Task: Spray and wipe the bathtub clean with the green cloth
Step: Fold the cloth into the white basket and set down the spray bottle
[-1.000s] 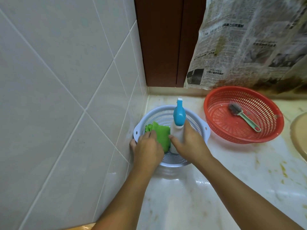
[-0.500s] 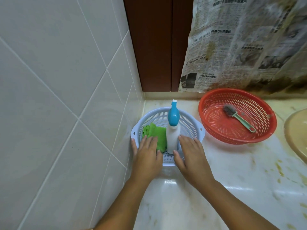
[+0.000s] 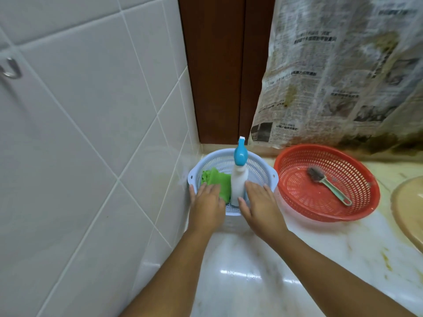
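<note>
Far left of the left hand, a metal hook (image 3: 11, 70) on the tiled wall (image 3: 80, 138) is blurry and cut off by the edge.

The left hand (image 3: 207, 203) lies flat with straight fingers. Its fingertips rest on the green cloth (image 3: 218, 180) and hide the near part of it. The cloth sits in the pale blue basket (image 3: 259, 164), bunched up, just past this hand. Both hands cover the near rim of the basket.

Between the hands stands the spray bottle (image 3: 239, 183), white with a blue top, upright in the same basket. Its bottom is partly hidden behind the right thumb.

The right hand (image 3: 261, 205) is flat too, with its fingers spread, and holds nothing. I cannot tell if the thumb touches the bottle.

Right of this hand is a red basket (image 3: 283, 162) with a brush (image 3: 327, 185) lying in it. Behind it hangs stained newspaper (image 3: 343, 76). A tan round thing (image 3: 409, 216) is cut off at the far right.

One second ago the right hand was wrapped round the bottle. Now it has let go and the bottle stands alone. The left fingers were curled on the cloth, and now they are straight.
</note>
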`<action>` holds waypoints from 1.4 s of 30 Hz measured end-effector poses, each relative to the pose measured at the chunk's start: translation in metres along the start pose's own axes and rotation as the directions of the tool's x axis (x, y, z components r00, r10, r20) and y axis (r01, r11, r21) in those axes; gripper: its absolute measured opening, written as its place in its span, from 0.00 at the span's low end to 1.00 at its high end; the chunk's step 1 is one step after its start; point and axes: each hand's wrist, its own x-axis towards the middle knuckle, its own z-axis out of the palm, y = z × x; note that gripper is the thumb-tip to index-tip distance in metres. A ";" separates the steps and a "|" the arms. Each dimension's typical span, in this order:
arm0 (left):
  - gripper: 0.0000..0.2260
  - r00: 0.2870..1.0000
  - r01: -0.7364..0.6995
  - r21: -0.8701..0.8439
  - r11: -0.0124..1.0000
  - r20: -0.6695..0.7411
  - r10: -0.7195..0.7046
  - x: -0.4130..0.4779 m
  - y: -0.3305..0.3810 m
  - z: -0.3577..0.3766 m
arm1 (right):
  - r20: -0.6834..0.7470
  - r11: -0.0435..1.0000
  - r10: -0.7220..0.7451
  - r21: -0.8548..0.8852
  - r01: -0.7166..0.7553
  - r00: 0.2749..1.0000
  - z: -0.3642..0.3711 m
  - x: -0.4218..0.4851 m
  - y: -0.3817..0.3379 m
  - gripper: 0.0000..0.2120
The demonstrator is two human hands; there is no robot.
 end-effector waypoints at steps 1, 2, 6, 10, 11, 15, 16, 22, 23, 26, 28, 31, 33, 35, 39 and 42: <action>0.21 1.000 -0.002 0.005 1.000 -0.004 0.002 0.006 0.002 -0.002 | 0.000 1.000 0.002 0.000 -0.002 1.000 -0.001 0.006 0.001 0.18; 0.20 1.000 -0.002 0.010 1.000 -0.006 0.002 0.011 0.003 -0.004 | 0.001 1.000 0.007 -0.001 -0.007 1.000 -0.002 0.013 0.002 0.18; 0.17 0.999 0.022 0.049 0.999 0.034 -0.024 0.028 0.008 -0.009 | 0.016 0.999 0.013 -0.033 -0.013 1.000 0.000 0.030 0.010 0.18; 0.17 0.998 0.023 0.075 0.997 0.061 -0.028 0.037 0.005 -0.007 | 0.016 0.998 0.006 -0.055 -0.005 1.000 0.001 0.037 0.013 0.19; 0.17 0.998 0.021 0.077 0.997 0.061 -0.026 0.039 0.005 -0.008 | 0.011 0.998 0.006 -0.057 -0.005 1.000 0.001 0.039 0.013 0.19; 0.16 0.998 0.015 0.093 0.996 0.061 -0.021 0.045 0.006 -0.009 | -0.007 0.998 0.011 -0.056 -0.012 1.000 0.003 0.044 0.014 0.18; 0.16 0.998 0.016 0.091 0.996 0.061 -0.022 0.046 0.006 -0.009 | -0.006 0.998 0.013 -0.054 -0.014 1.000 0.004 0.044 0.014 0.18; 0.17 0.998 0.017 0.082 0.996 0.065 -0.022 0.051 0.006 -0.011 | -0.013 0.999 0.021 -0.041 -0.022 1.000 0.004 0.048 0.014 0.18; 0.17 0.998 0.019 0.075 0.997 0.065 -0.024 0.052 0.006 -0.011 | -0.011 0.999 0.023 -0.040 -0.023 1.000 0.004 0.048 0.015 0.19; 0.17 0.997 0.026 0.056 0.998 0.066 -0.029 0.055 0.005 -0.010 | -0.005 0.999 0.027 -0.038 -0.027 1.000 0.004 0.050 0.015 0.20; 0.15 0.997 0.026 0.057 0.998 0.066 -0.030 0.057 0.004 -0.009 | -0.005 0.999 0.025 -0.028 -0.025 1.000 0.004 0.050 0.015 0.18; 0.15 0.997 0.031 0.057 0.998 0.064 -0.035 0.058 0.004 -0.009 | -0.010 1.000 0.022 0.008 -0.022 1.000 0.002 0.051 0.015 0.13; 0.16 0.997 0.035 0.047 0.998 0.060 -0.038 0.057 0.004 -0.009 | -0.010 0.999 0.020 0.033 -0.020 1.000 0.000 0.053 0.015 0.11; 0.16 0.997 0.038 0.038 0.999 0.061 -0.040 0.056 0.005 -0.009 | -0.011 0.999 0.016 0.034 -0.015 1.000 -0.002 0.053 0.014 0.11; 0.18 0.996 0.055 0.026 0.998 0.065 -0.056 0.055 0.007 -0.013 | -0.030 0.994 0.049 0.099 -0.046 0.998 -0.009 0.054 0.010 0.12; 0.19 0.998 0.067 0.003 0.998 -0.007 -0.067 0.058 0.014 -0.020 | -0.072 0.941 0.186 0.299 -0.157 0.980 -0.021 0.066 0.001 0.17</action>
